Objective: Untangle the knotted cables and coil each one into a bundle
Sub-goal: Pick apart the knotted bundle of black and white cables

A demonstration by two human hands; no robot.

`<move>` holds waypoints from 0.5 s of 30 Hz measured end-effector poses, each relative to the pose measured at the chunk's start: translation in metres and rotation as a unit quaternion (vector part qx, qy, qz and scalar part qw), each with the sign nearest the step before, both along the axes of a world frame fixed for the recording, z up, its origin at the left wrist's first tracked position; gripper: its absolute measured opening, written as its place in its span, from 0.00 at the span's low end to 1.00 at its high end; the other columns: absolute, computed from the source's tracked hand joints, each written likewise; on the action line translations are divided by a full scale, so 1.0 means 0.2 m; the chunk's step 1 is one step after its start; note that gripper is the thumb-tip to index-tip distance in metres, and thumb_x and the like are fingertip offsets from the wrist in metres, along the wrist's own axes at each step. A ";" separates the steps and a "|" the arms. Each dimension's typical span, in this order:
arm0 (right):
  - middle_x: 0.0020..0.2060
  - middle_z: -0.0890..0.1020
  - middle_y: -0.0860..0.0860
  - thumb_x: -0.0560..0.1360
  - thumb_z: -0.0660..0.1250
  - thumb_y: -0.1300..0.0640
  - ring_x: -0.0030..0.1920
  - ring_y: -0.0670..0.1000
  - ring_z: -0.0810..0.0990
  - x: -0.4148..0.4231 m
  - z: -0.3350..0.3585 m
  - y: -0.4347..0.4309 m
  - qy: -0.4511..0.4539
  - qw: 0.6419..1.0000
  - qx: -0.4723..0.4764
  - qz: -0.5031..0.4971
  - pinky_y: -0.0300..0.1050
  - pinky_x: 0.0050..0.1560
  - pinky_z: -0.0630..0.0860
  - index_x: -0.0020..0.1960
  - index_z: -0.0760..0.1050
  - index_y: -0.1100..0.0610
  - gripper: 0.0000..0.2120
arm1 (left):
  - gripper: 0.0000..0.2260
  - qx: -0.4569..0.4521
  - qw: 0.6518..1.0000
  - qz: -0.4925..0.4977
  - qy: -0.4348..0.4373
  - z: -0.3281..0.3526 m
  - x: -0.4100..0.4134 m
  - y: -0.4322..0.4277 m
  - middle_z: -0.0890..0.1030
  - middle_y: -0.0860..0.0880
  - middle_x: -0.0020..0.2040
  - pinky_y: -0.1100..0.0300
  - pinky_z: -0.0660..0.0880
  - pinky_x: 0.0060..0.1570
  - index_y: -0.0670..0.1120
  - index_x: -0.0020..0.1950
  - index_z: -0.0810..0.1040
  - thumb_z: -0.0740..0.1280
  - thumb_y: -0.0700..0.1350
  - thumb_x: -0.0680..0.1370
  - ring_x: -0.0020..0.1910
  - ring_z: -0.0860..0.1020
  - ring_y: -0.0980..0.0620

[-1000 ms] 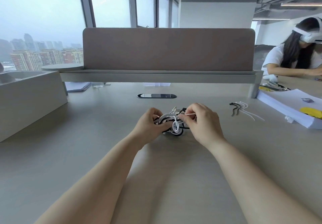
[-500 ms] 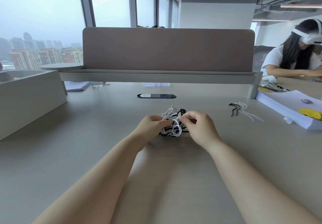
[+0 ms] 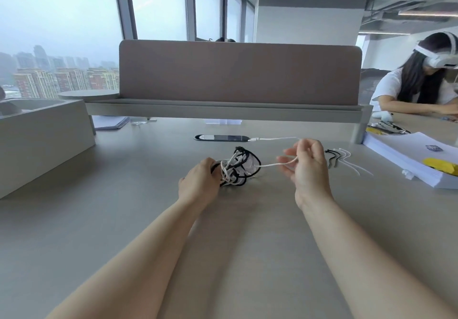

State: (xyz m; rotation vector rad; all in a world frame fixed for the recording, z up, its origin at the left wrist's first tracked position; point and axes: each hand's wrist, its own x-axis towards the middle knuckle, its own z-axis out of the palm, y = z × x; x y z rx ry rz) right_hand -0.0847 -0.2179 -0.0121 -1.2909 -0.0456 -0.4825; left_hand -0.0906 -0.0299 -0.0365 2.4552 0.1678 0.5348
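On desk (image 3: 119, 219) | left hand (image 3: 200, 183) grips tangle (image 3: 241, 167) | right hand (image 3: 308, 169) pinches white cable (image 3: 277, 139) | ties (image 3: 347, 161) nearby

Left hand (image 3: 199, 184): fingertips hidden inside tangle (image 3: 239, 169). Right hand (image 3: 308, 169) blurred, fingers smeared. White cable (image 3: 270, 165): plug too small to identify. Ties (image 3: 343, 156) partly behind right hand. Paper stack (image 3: 401, 155), yellow item (image 3: 441, 166) cut by right edge; box (image 3: 42, 140) by left edge.

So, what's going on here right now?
A person is working on a tangle of black and white cables on the desk. The left hand grips the tangle. The right hand pinches a white cable that runs out of it, plug end free. The tangle is not yet undone and nothing is coiled.
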 end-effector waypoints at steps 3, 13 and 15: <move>0.34 0.75 0.49 0.82 0.56 0.54 0.27 0.45 0.73 0.02 -0.02 -0.03 0.037 0.999 -0.008 0.004 0.44 0.39 0.73 0.40 0.70 0.53 0.13 | 0.06 -0.088 0.996 -0.005 -0.009 -0.02 0.03 0.02 0.78 0.47 0.47 0.52 0.72 0.49 0.48 0.51 0.73 0.58 0.48 0.81 0.48 0.75 0.43; 0.26 0.76 0.46 0.78 0.65 0.51 0.29 0.44 0.72 0.00 -0.05 0.01 0.044 0.987 -0.151 0.042 0.35 0.36 0.71 0.32 0.76 0.58 0.17 | 0.11 -0.388 0.920 -0.044 -0.018 0.00 0.04 0.00 0.77 0.50 0.42 0.58 0.68 0.40 0.46 0.47 0.74 0.58 0.51 0.82 0.41 0.73 0.51; 0.35 0.79 0.49 0.77 0.65 0.53 0.37 0.47 0.76 0.02 -0.07 0.02 0.076 0.977 -0.199 0.015 0.39 0.41 0.72 0.38 0.77 0.57 0.12 | 0.10 -0.418 0.907 -0.050 -0.021 0.01 0.03 0.01 0.77 0.50 0.40 0.58 0.67 0.37 0.46 0.45 0.73 0.59 0.50 0.82 0.40 0.73 0.51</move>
